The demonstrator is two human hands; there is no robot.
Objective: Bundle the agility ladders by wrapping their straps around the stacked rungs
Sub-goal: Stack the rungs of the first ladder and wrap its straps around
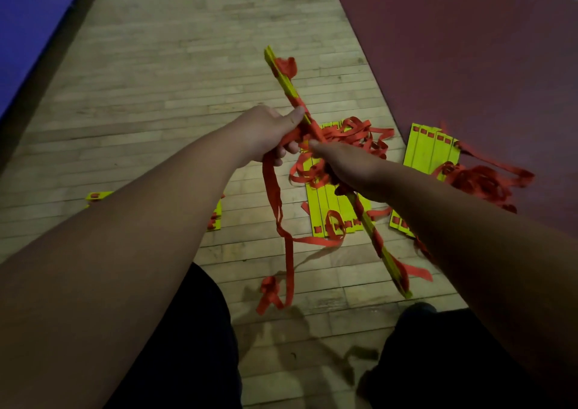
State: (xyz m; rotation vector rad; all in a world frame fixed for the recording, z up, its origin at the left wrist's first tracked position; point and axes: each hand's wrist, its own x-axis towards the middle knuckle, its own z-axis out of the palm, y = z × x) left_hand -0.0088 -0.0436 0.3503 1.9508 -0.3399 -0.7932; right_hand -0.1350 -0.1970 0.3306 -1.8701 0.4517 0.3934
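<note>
A stack of yellow rungs [283,78] is held edge-on above the floor, running from upper centre down to lower right, with red strap wound around its middle. My left hand [266,133] grips the stack at its middle, thumb on top, and also holds a red strap [275,196] that hangs down in a long loop to the floor. My right hand [341,164] grips the stack just below, fingers hidden underneath. Loose strap ends trail off both ends of the stack.
Another yellow ladder [328,208] with tangled red straps lies on the wooden floor under my hands. A second one [428,152] lies at the right on the red mat [469,48]. A third [215,217] shows under my left forearm. A blue mat [28,26] borders the left.
</note>
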